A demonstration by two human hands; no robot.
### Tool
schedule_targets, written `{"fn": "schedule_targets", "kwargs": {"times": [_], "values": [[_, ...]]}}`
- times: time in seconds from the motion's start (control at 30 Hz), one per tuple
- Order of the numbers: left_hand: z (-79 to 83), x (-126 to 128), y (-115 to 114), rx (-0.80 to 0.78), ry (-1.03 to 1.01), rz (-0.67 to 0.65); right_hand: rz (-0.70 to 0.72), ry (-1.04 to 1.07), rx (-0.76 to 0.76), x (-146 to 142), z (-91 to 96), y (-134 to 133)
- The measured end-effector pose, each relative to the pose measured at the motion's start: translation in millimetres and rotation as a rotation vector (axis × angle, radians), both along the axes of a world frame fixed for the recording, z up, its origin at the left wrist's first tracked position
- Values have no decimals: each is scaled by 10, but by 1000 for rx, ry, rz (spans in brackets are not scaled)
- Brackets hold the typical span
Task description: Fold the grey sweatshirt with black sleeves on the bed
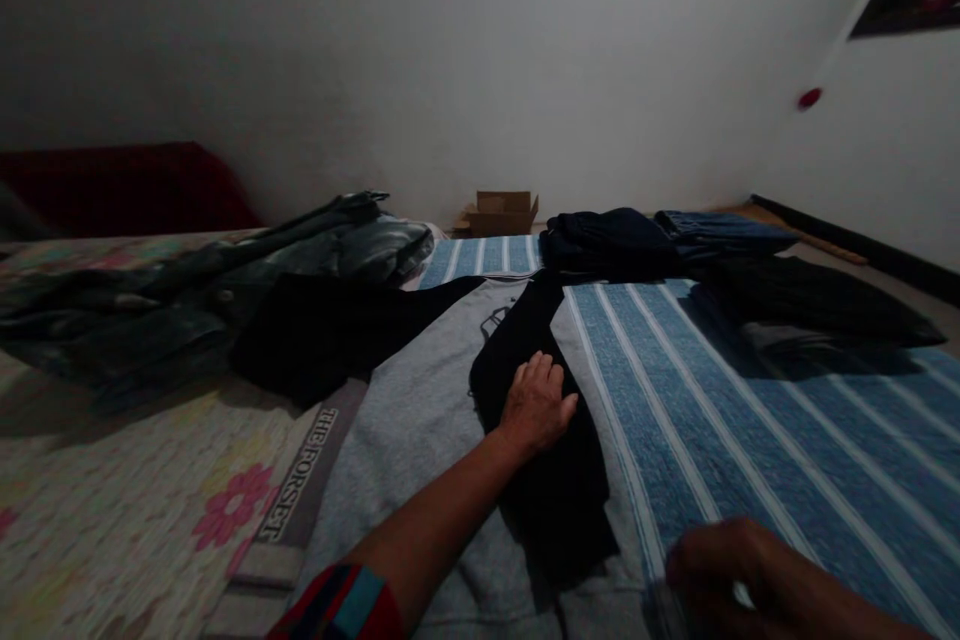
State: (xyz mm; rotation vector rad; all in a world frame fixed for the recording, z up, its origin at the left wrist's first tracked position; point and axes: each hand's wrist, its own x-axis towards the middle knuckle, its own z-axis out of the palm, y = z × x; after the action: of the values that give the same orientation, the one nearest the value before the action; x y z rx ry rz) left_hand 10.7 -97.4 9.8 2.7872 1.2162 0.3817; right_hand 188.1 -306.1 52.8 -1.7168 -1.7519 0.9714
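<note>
A grey garment [420, 420] with black sleeves lies spread on the bed. My left hand [534, 404] rests flat on its black sleeve [551, 470], which is folded across the grey body; the fingers lie stretched out. At the bottom right my right hand [731, 575] is dark and blurred at the garment's edge, with the fingers curled; I cannot make out whether it holds cloth. A strip printed with white letters [300, 475] lies along the garment's left side.
A heap of dark jeans and clothes [202, 290] lies at the left. Folded dark and blue garments [660, 242] are stacked at the far end, a black one [810, 310] at the right. Blue striped cloth [750, 420] covers the bed. A cardboard box [501, 212] stands by the wall.
</note>
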Motion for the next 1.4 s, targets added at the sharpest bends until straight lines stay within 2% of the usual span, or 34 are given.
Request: {"fn": "schedule_targets", "kwargs": {"times": [0.07, 0.17, 0.27, 0.43, 0.57, 0.7, 0.93, 1.07, 1.23, 1.4], "values": [[27, -24, 25, -32, 12, -7, 165, -44, 67, -172, 78, 274], [77, -76, 106, -59, -6, -20, 178, -70, 332, -463, 113, 660], [104, -107, 257, -9, -46, -20, 193, -161, 510, -721, 14, 910], [34, -82, 581, 4, -10, 65, 125, -327, 540, -921, -319, 973], [-72, -74, 692, 18, 0, 94, 61, -243, 532, -858, -461, 920], [-109, -77, 675, 39, -11, 90, -31, -124, 444, -687, -368, 1121], [35, -128, 536, -46, 42, 107, -326, -22, 96, -462, -221, 1852], [65, -211, 418, -65, 49, 82, -411, 86, -52, -463, -225, 2142], [10, -242, 358, -77, 7, 111, -415, 251, -239, -531, -251, 2299], [-36, -234, 370, -87, -44, 142, -440, 408, -261, -585, -192, 2289]]}}
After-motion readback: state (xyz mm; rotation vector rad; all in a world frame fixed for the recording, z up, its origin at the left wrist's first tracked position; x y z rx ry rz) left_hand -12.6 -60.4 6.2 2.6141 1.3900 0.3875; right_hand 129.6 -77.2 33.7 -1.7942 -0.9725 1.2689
